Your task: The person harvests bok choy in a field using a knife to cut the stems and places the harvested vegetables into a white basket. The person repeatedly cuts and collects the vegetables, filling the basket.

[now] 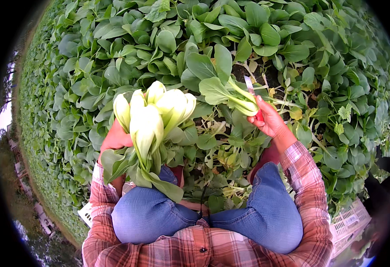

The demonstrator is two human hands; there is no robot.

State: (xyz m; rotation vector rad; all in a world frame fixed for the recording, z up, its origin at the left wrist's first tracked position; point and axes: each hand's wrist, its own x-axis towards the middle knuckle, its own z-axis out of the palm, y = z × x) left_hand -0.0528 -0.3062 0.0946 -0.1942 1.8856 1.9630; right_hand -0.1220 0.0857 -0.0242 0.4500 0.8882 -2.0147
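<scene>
Daylight is falling across a leafy green field [57,84]. Bright sky [3,116] and dark greenery [50,250] are showing beyond its left edge; a pale slotted crate [351,220] is sitting at its lower right.

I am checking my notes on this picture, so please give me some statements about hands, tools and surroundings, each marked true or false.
1. The left hand holds a bunch of greens. True.
2. The knife is in that same hand. False: it is in the right hand.
3. The pale ends of the bunch of greens sit higher in the picture than its lowest leaves. True.
4. The jeans are black. False: they are blue.
5. A plastic crate shows at the lower right. True.
</scene>
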